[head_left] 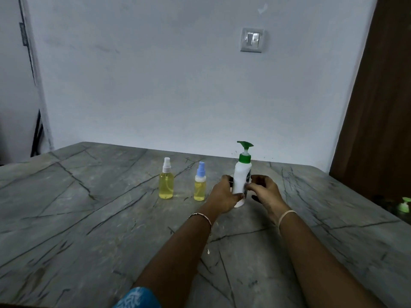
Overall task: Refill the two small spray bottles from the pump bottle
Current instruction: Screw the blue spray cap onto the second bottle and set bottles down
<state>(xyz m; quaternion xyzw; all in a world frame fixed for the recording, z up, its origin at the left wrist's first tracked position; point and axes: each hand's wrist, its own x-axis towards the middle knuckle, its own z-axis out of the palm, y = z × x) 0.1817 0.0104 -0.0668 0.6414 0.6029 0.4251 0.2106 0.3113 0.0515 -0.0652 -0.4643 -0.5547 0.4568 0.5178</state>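
A person reaches both arms across a grey, veined stone worktop (89,207) toward a white pump bottle (242,174) with a green pump head, which stands near the far edge, right of centre. The left hand (222,194) grips the bottle low on its body, thumb near the base and fingers (226,180) wrapped round its left side. The right hand (264,192) sits at the bottle's right side with its fingers (255,183) curled close against the label. Blur hides whether they actually grip. Two small spray bottles stand just left of the hands, a little apart from each other: a white-capped one (166,183) and a shorter blue-capped one (200,185), both upright, capped and holding yellow liquid. The step seems to be taking hold of the pump bottle to start refilling. To do it well, I would keep the low grip firm, since the smooth plastic may slip, and keep the bottle upright. The left wrist should stay clear of the blue-capped bottle, which looks light and easy to topple. Both spray caps must come off before any pumping.
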